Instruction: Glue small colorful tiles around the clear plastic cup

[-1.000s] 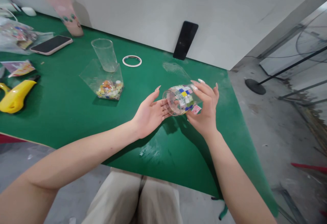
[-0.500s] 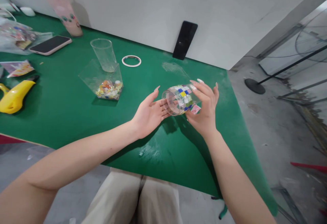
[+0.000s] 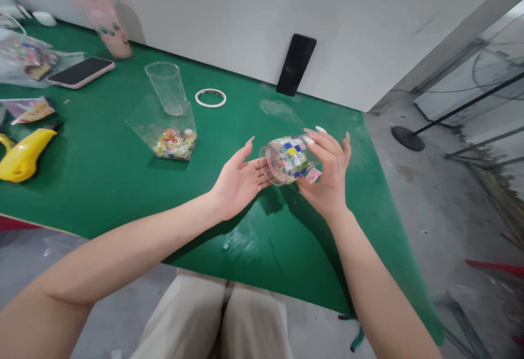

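A clear glass cup (image 3: pixel 286 160) covered in small coloured mosaic tiles lies tipped on its side above the green table (image 3: pixel 102 173), its mouth facing left. My right hand (image 3: pixel 327 176) grips it round the tiled base end, fingers curled over the top. My left hand (image 3: pixel 239 181) is palm-up with fingers stretched out, their tips touching the cup's rim. A small pink tile (image 3: pixel 314 175) shows by the right thumb, under the cup.
A clear bag of loose coloured tiles (image 3: pixel 174 141) lies to the left, with a plain clear cup (image 3: pixel 167 87) and a white ring (image 3: pixel 210 97) behind it. A phone (image 3: pixel 80 71), a pink tumbler (image 3: pixel 100 18), a yellow tool (image 3: pixel 22 154) and a black phone (image 3: pixel 296 64) against the wall also show.
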